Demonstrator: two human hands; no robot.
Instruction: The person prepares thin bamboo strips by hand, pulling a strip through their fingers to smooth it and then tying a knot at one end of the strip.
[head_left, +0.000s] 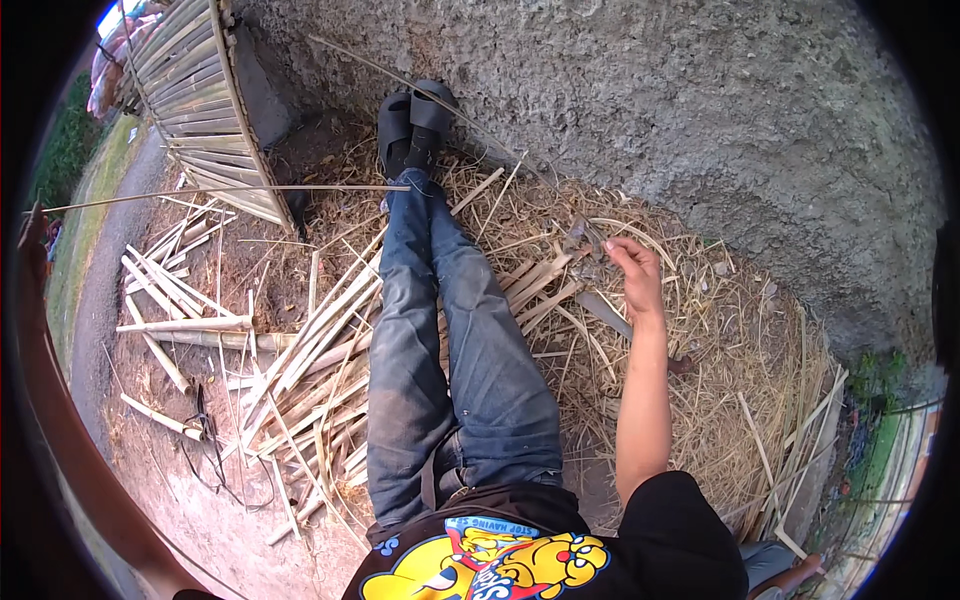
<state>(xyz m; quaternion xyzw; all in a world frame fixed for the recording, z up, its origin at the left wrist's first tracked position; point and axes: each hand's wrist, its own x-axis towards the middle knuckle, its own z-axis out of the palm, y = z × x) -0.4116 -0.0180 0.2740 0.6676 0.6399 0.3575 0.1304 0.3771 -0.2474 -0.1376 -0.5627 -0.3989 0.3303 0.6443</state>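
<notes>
At the far left rim, my left hand (pixel 35 238) is in shadow, closed at the end of a long thin bamboo strip (pixel 240 189). That strip stretches level across to my ankles. My right hand (pixel 637 272) is lifted right of my knees, thumb and forefinger pinched together; what they hold is too small to make out. A second thin strip (pixel 470 118) slants down past my sandals toward this hand, but I cannot tell whether it reaches the fingers. Below the right hand a knife with a broad grey blade (pixel 604 313) lies on the straw.
My outstretched legs (pixel 480 340) lie over piled split bamboo (pixel 320 390). A rough grey wall (pixel 700 110) rises beyond my feet. A bamboo slat panel (pixel 200 100) stands at upper left. Shavings (pixel 730 400) cover the ground on the right. Another person's leg (pixel 768 562) shows at lower right.
</notes>
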